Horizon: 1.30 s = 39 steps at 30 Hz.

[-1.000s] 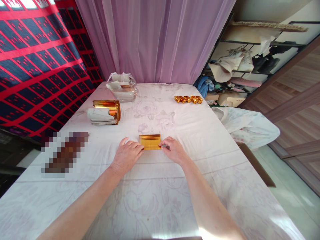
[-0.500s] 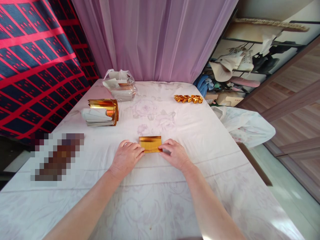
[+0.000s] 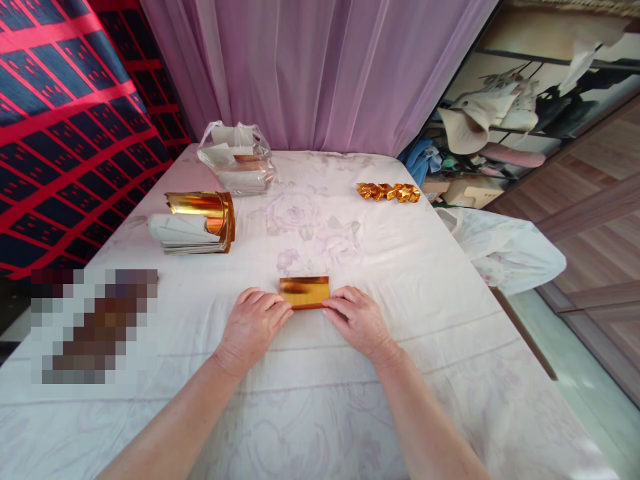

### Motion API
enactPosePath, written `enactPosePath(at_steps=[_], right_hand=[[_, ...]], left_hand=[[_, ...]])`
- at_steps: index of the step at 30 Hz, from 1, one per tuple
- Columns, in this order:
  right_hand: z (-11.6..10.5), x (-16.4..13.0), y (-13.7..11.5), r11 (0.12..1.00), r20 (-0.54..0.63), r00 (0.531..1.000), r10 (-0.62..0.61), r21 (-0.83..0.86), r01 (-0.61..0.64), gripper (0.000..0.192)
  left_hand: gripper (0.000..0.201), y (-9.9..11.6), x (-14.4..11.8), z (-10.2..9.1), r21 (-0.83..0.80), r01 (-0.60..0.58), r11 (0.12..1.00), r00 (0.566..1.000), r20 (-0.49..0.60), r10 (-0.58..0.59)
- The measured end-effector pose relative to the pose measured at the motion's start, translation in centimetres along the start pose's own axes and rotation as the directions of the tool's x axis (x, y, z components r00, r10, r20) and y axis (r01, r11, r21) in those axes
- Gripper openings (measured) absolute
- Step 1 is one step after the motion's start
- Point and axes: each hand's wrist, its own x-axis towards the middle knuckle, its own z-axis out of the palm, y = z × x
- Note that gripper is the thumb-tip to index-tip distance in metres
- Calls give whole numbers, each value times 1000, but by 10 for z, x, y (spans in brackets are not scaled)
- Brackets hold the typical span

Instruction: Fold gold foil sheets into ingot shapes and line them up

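Both hands lie flat on the bench – the left hand and right hand press with fingertips the near corners of the gold foil, gripping nothing.

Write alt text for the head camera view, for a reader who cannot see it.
Two bare hands, left and right, press the near corners of a folded gold sheet flat on a white tablecloth. Farther back lie a stack of gold sheets, a plastic bag and a row of folded gold pieces.

L hand & R hand on gold foil sheet, both flat.
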Motion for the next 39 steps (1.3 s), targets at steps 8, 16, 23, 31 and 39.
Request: enactPosePath(at_steps=[8,16,23,31,39], right_hand=[[1,2,-2,997,-7,997,73,24,-73,22],[2,3,-6,991,-42,990,135,21,-134,23],[7,5,-9,977,-111,972,206,-31,-210,20],[9,8,-12,964,-129,960,250,-60,-259,22],[10,10,-12,955,-116,954,275,-81,-285,21]], left_hand=[[20,-4,-4,5,-124,121,985,993,28,-119],[24,-7,-1,6,-204,206,957,978,7,-209],[28,-6,2,3,-228,239,944,971,45,-235],[27,-5,2,7,-216,274,937,962,61,-267],[25,-1,1,5,-158,193,968,977,-59,-204]])
